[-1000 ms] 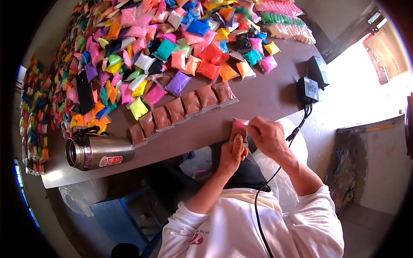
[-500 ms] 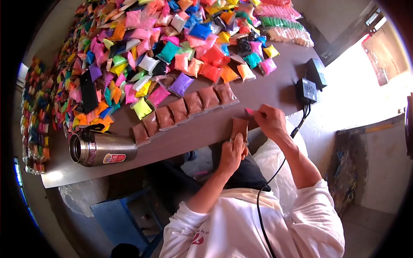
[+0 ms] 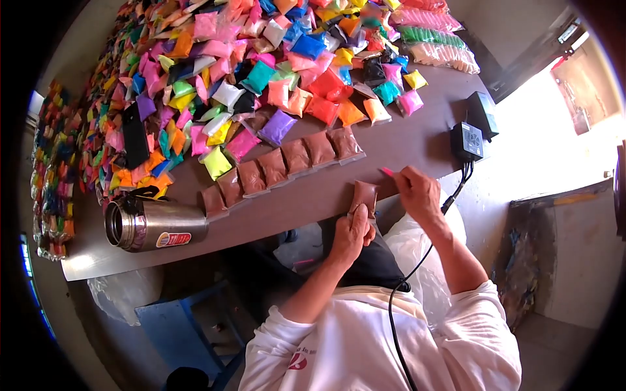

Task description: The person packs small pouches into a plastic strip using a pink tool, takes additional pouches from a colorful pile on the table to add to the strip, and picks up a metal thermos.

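Note:
My left hand [image 3: 352, 232] is closed on the lower end of a brown-filled clear packet [image 3: 364, 193] at the table's near edge, with the thumb lying over it. To the right of that packet, my right hand [image 3: 418, 194] pinches a small pink pointed piece [image 3: 387, 172], most of which the fingers hide; I cannot make out its kind. Both hands are apart from each other. Beyond them, several similar brown packets [image 3: 297, 157] lie side by side in a slanting row on the table [image 3: 417, 140].
A large heap of colourful packets [image 3: 264, 75] covers the far left of the table, with a black phone-like slab [image 3: 135, 140] on it. An open steel flask [image 3: 160, 225] lies on its side at left. At right stands a black box [image 3: 467, 141] with cables.
My right hand has shifted slightly right and down with the pink piece, away from the packet. My left hand keeps its grip on the brown packet, nearly still.

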`<state>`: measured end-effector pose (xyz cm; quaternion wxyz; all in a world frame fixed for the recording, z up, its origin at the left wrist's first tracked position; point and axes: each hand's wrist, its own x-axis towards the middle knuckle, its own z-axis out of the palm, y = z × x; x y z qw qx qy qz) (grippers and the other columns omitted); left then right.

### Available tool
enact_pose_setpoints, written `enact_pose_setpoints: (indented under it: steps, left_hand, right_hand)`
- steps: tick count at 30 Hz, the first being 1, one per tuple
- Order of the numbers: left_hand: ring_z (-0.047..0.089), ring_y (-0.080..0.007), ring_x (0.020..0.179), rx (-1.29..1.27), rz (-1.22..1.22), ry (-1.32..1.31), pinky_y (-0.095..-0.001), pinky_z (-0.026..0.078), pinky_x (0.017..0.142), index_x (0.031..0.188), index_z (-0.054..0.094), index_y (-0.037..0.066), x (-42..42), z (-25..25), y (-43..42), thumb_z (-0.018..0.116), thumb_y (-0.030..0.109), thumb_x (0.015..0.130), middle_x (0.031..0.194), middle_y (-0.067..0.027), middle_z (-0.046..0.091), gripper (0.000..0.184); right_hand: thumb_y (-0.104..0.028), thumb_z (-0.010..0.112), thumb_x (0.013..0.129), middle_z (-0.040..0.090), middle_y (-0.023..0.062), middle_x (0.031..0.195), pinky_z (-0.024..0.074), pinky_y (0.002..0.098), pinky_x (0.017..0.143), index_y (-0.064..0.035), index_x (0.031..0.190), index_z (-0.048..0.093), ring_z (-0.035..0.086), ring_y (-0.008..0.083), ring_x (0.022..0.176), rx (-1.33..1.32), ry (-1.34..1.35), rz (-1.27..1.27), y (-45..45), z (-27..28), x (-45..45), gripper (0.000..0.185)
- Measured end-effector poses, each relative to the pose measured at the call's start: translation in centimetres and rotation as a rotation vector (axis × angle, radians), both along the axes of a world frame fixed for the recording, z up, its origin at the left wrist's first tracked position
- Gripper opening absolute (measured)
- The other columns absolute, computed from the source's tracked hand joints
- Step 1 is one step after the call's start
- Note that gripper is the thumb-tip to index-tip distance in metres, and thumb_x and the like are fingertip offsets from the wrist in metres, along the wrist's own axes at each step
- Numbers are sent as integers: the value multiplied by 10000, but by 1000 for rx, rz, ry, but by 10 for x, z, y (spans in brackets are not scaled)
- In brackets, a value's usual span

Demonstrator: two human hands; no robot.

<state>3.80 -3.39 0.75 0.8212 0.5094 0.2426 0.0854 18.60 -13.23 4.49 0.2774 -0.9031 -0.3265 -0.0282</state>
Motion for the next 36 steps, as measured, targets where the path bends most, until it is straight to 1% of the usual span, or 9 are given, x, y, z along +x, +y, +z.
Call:
enact_pose_setpoints:
  steps: [8, 14, 20, 22, 26, 28, 29, 30, 36]
  left_hand:
    - [458, -89, 449, 14, 13, -28, -236, 366, 435, 743, 488, 75, 0, -5, -4, 448, 448, 950, 506, -1, 427, 428]
    - [428, -74, 441, 39, 10, -80, -212, 327, 410, 885, 540, 31, 3, 3, -1, 396, 399, 992, 527, 9, 437, 410]
    - [424, -79, 434, 137, -17, -20, -230, 324, 412, 707, 536, 28, 4, -2, -2, 400, 439, 980, 506, -8, 451, 511]
    - [423, -91, 424, 115, 3, -12, -246, 323, 412, 637, 519, 24, 4, -2, -2, 415, 431, 981, 487, -8, 451, 543]
    - [435, -116, 418, 147, 33, 44, -275, 332, 422, 571, 505, 12, -2, -7, -3, 426, 416, 977, 470, -25, 462, 579]
    - [457, -142, 422, 233, 48, 71, -302, 343, 439, 505, 485, 1, -3, -9, -7, 431, 392, 971, 455, -50, 461, 611]
    - [468, -153, 428, 222, 40, 85, -315, 348, 450, 482, 480, -6, -1, -8, -7, 435, 393, 970, 449, -64, 460, 632]
    - [468, -153, 428, 223, 40, 84, -315, 348, 450, 482, 480, -6, 0, -9, -7, 435, 393, 970, 449, -64, 460, 632]
    - [465, -130, 438, 215, 81, 63, -286, 354, 450, 554, 521, -10, 1, -7, -8, 460, 381, 967, 482, -53, 489, 572]
  right_hand:
    - [-124, 611, 814, 591, 114, 662, 452, 380, 518, -55, 752, 612, 586, 301, 579, 38, 5, 398, 20, 28, -44, 93]
    - [-168, 601, 814, 631, 115, 688, 466, 392, 546, -75, 753, 674, 617, 293, 627, -80, 64, 280, 27, 37, -33, 132]
    - [-212, 642, 817, 600, 134, 602, 456, 371, 511, -26, 683, 626, 589, 304, 541, -24, 65, 198, 27, 19, -17, 230]
    - [-182, 602, 812, 612, 150, 666, 472, 406, 578, -38, 722, 636, 608, 349, 641, -108, 88, 96, 24, 13, -10, 173]
    - [-197, 597, 841, 611, 152, 688, 469, 396, 597, -45, 817, 633, 609, 350, 659, -37, 230, -22, 12, 20, 2, 158]
    - [-206, 594, 862, 608, 157, 709, 466, 390, 608, -47, 922, 617, 617, 333, 667, 116, 288, 41, 5, 18, -10, 171]
    - [-154, 592, 872, 586, 109, 667, 442, 313, 560, -23, 968, 600, 567, 223, 587, 218, 280, 115, 7, 13, -14, 162]
    - [-154, 592, 872, 586, 109, 667, 442, 313, 560, -23, 968, 600, 567, 223, 587, 219, 279, 115, 11, 16, -18, 162]
    - [-327, 685, 788, 653, 130, 747, 496, 337, 629, -53, 976, 654, 638, 267, 673, -91, 313, 135, 39, 23, -26, 333]
